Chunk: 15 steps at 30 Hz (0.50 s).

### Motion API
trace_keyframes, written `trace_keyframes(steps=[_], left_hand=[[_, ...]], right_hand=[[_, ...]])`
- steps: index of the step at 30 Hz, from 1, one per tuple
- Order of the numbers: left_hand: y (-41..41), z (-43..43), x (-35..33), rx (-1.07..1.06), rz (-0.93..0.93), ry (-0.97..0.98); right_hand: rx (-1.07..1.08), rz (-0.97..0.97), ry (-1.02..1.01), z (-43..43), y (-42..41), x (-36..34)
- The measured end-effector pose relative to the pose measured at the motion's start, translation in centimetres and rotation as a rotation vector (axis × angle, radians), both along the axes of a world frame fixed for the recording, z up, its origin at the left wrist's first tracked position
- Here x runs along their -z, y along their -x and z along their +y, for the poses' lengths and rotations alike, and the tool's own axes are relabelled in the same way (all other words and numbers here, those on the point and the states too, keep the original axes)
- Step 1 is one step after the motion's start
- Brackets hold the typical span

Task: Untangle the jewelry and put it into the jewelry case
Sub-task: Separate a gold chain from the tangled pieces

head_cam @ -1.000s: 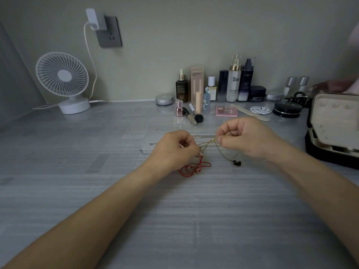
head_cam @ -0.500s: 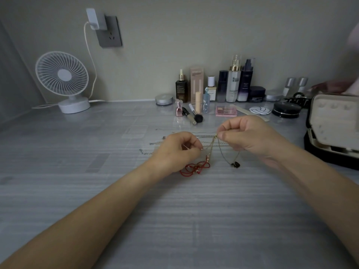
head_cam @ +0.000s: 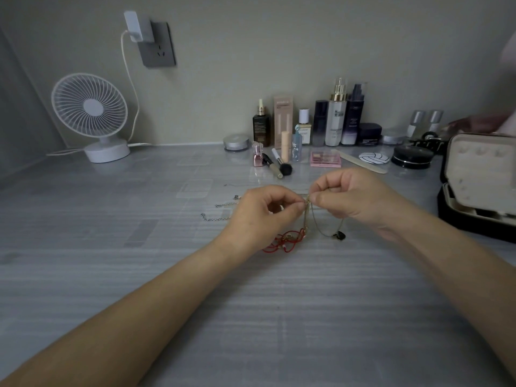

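My left hand and my right hand meet fingertip to fingertip above the table, both pinching a thin gold chain that hangs down between them. A loop of that chain runs right to a small black pendant lying on the table. A red cord bracelet lies tangled under the left hand, joined to the chain's lower end. Silver chains lie to the left of the hands. The open jewelry case, black outside and cream inside, stands at the right edge.
Cosmetic bottles, a pink palette, makeup brushes and a nail file stand along the back wall behind the hands. A white desk fan with its cable sits at the back left. A black compact lies near the case.
Both hands have come closer together until their fingertips meet on the gold chain. The chain now hangs more vertically, and the red bracelet stays on the table.
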<state>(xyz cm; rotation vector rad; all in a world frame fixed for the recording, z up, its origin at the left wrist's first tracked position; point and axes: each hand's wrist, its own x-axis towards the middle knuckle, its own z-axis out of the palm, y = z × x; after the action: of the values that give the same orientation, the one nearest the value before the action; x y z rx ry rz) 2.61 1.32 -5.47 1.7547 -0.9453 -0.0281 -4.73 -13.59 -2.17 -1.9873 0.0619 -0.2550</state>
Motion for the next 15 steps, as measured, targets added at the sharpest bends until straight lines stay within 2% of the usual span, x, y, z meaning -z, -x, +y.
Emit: trace_keyframes(steps=[4, 8, 15], left_hand=[[0.04, -0.01, -0.11, -0.007, 0.034, 0.016], [-0.04, 0.03, -0.22, -0.033, 0.076, 0.026], [-0.21, 0.02, -0.45, -0.102, 0.176, -0.106]], right_hand=[[0.008, -0.005, 0.017, -0.04, -0.16, 0.22], [0.020, -0.003, 0.118, 0.01, -0.43, 0.49], [0.014, -0.064, 0.127, 0.10, -0.39, 0.46]])
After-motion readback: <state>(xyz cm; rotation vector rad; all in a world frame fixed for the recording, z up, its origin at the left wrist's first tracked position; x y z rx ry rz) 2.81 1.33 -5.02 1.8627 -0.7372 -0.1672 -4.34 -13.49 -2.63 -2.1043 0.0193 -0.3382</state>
